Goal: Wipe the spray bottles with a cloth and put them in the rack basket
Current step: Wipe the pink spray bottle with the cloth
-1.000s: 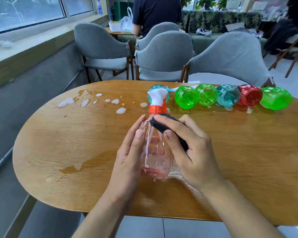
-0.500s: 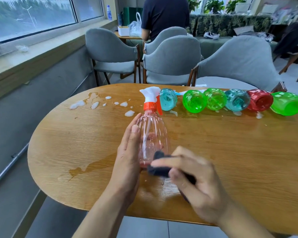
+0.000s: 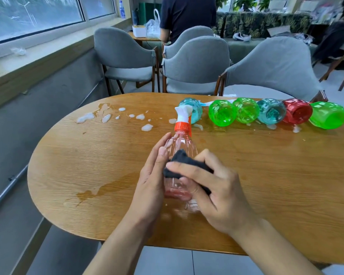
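The pink spray bottle (image 3: 180,149) stands upright on the worktop (image 3: 266,175), near its front edge. The left hand (image 3: 150,181) rests against the bottle's left side, fingers straight and together. The right hand (image 3: 216,189) pinches a dark cloth (image 3: 184,162) and presses it against the bottle's front. Six more bottles (image 3: 271,112) lie in a row along the far edge.

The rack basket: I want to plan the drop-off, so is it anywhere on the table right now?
No, the table carries only the row of lying bottles, the held pink bottle and foam spots.
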